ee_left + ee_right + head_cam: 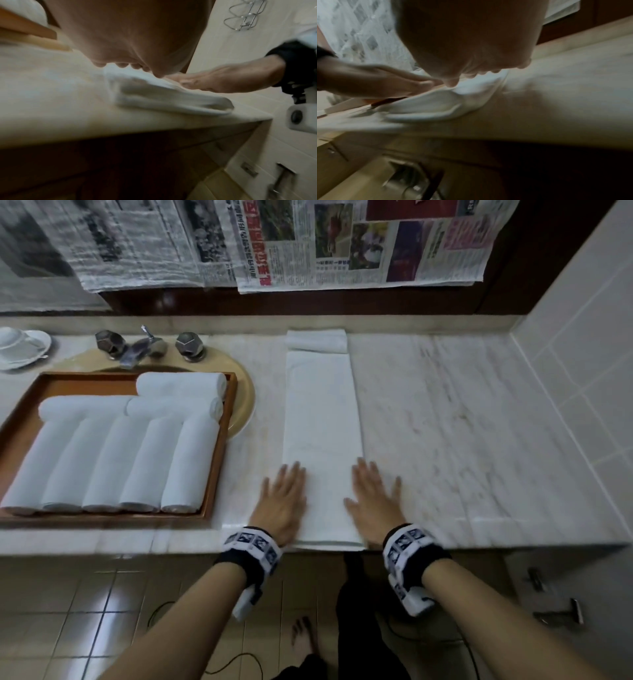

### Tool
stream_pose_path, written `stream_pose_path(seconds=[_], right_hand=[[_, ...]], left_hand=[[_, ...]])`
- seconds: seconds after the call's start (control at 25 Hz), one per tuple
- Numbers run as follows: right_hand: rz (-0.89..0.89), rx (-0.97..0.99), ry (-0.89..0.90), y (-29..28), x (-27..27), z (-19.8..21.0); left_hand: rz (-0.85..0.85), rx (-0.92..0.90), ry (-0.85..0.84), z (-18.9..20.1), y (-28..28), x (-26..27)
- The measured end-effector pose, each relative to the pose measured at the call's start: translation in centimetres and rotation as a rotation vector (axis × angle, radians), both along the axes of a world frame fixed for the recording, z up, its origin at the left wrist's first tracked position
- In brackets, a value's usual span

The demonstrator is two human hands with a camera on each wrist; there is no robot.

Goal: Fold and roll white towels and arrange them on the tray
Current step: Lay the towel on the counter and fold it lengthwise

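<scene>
We press both flat palms, left hand point(284, 501) and right hand point(375, 501), apart on the folded towel's point(322, 412) near end right of the tray point(219, 460); start rolling tight, edges aligned.

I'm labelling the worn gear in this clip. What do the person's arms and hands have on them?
Both forearms are bare, with no sleeves. The left hand and right hand wear no gloves. Each wrist carries a black band faced with white squares bearing dark markings, and a white camera box hangs beneath it.
</scene>
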State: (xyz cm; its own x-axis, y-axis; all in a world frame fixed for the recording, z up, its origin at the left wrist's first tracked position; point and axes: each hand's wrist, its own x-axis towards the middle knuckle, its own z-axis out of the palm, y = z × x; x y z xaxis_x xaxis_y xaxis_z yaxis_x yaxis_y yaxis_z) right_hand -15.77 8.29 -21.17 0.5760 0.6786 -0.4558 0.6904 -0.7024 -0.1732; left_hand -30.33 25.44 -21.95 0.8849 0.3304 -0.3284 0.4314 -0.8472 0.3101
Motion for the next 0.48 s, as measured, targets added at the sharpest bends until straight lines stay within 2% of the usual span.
stream_pose_path(seconds=[0.08,0.12,0.24,0.32,0.48], right_hand=[[0.166,0.034,0.017,-0.1,-2.9,-1.1],[0.179,0.029,0.006,-0.9,-3.3,-1.6],[0.098,0.005,-0.057,-3.8,-1.8,-2.0],[0.107,-0.04,-0.099,-4.4,-1.4,-1.6],[0.051,-0.066,-0.092,-2.0,0.1,0.0]], left_hand=[[-0.144,0.009,-0.01,-1.0,-2.5,-0.1],[-0.138,0.037,0.003,-1.6,-2.7,-0.8],[-0.007,0.074,0.042,-2.1,-0.9,-3.3],[0.005,0.101,0.055,-1.8,-0.7,-3.8],[0.026,0.132,0.159,0.0,-0.4,-0.8]])
